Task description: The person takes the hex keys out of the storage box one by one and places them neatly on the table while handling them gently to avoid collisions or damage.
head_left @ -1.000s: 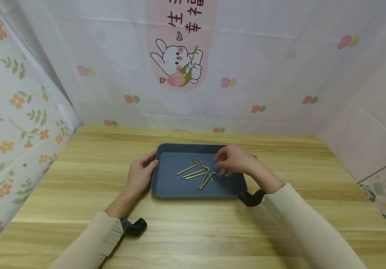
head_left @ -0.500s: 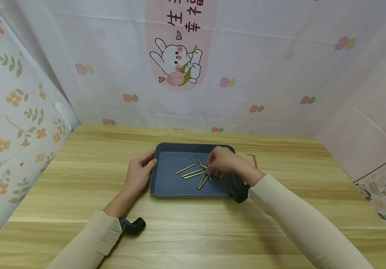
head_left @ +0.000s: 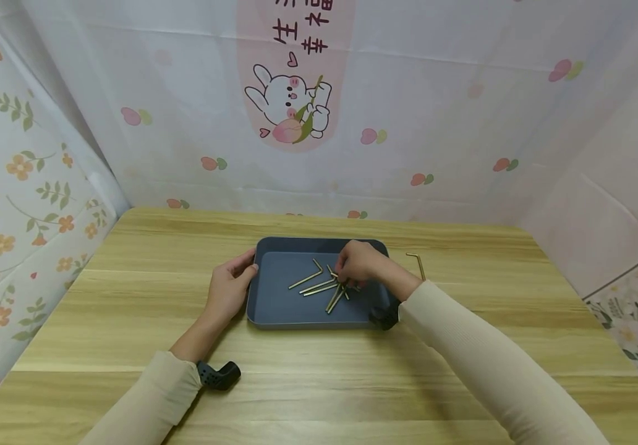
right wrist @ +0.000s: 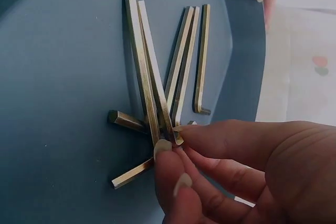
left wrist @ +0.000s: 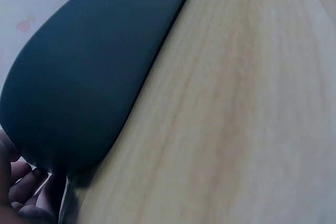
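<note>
A dark blue-grey tray (head_left: 274, 309) lies on the table with several brass-coloured hex keys (head_left: 305, 282) in it. My left hand (head_left: 229, 287) grips its left end, thumb at the rim and fingers against the outside wall. Over the middle of the pile, my right hand (head_left: 359, 262) pinches a hex key (right wrist: 152, 56) near its bend between thumb and index finger. That key lies close beside another long one, their bends partly hidden by the fingertips. A separate hex key (right wrist: 202, 56) rests nearer the tray wall in the right wrist view.
One more hex key (head_left: 420, 266) lies on the wooden table (head_left: 308, 383), just right of the tray. Behind the table hangs a printed white cloth (head_left: 436, 111). A floral cloth (head_left: 24, 204) covers the left side.
My right hand has moved left and down to the pile, and its fingers have closed on a hex key. The key right of the tray has come into fuller view. My left hand stays on the tray.
</note>
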Demonstrator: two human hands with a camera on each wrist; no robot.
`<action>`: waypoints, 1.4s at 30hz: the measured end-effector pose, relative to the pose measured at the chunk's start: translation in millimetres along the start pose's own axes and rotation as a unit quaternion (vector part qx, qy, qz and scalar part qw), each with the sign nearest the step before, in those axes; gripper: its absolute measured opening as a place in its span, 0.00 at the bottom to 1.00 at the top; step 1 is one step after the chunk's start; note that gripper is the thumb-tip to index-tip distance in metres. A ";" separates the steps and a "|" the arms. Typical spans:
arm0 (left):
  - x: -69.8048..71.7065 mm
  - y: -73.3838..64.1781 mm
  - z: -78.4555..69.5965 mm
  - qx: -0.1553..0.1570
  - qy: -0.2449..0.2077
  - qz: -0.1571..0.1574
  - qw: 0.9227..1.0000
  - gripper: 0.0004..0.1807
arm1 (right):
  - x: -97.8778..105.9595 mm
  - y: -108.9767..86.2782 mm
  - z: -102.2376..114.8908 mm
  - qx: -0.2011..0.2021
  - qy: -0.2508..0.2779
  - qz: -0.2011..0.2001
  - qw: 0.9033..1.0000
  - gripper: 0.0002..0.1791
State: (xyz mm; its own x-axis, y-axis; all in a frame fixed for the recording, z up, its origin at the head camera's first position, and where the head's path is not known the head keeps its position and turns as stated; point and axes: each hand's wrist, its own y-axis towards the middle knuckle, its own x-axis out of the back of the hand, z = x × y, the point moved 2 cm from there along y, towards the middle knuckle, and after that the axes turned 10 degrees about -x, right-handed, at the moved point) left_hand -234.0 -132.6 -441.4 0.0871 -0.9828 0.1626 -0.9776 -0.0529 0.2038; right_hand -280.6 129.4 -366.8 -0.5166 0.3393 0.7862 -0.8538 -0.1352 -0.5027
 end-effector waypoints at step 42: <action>0.1 -0.1 0.0 -0.004 0.010 0.013 1.000 0.24 | -5.3 10.8 0.0 -0.030 0.201 0.018 0.979 0.16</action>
State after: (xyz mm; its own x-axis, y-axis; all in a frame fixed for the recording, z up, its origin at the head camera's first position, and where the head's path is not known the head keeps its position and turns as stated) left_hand -233.9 -132.7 -441.3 0.0648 -0.9803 0.1867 -0.9782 -0.0254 0.2063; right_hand -287.1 126.1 -376.3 -0.4694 0.6751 0.5691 -0.8236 -0.1023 -0.5579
